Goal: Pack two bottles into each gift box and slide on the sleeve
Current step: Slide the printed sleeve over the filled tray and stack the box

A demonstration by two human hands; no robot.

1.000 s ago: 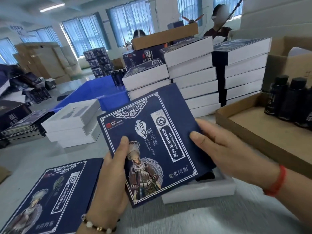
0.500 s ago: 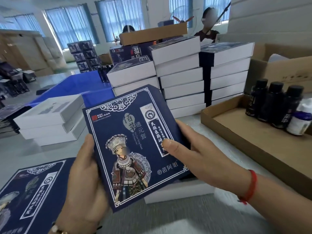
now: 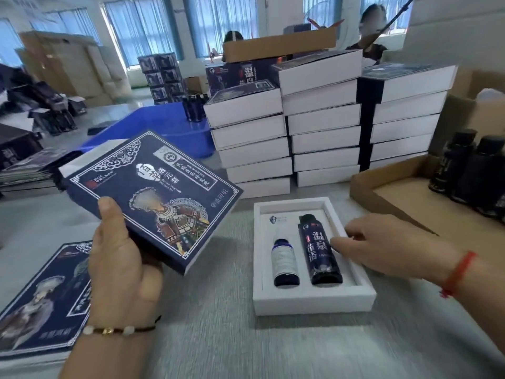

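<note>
Nearest the camera, the left hand [image 3: 120,272] held a dark blue sleeve [image 3: 155,198] above the desk [image 3: 213,346], thumb curled over its printed face and fingers underneath, the sleeve tilted with its far end raised. A beaded bracelet [image 3: 117,330] circled the left wrist. A second sleeve [image 3: 41,302] lay flat on the desk at the lower left, partly under the left forearm.

To the right, an open white box [image 3: 314,299] sat on the desk, well apart from the held sleeve. Two bottles lay side by side in its tray: a small bottle [image 3: 284,262] on the left and a tall bottle [image 3: 319,250] on the right. The right hand [image 3: 388,244] reached over the box's right rim with fingers loosely extended; the thumb tip touched the tall bottle, and the hand gripped nothing. A red cord [image 3: 456,273] circled the right wrist.

Farther right, a shallow cardboard tray [image 3: 396,203] held upright dark bottles [image 3: 470,165] near its far edge.

Behind the box, three stacks [image 3: 322,127] of closed white boxes stood close together on the desk. A blue bin [image 3: 164,127] lay beyond the held sleeve. Two seated people [image 3: 370,28] showed behind the stacks in the background.
</note>
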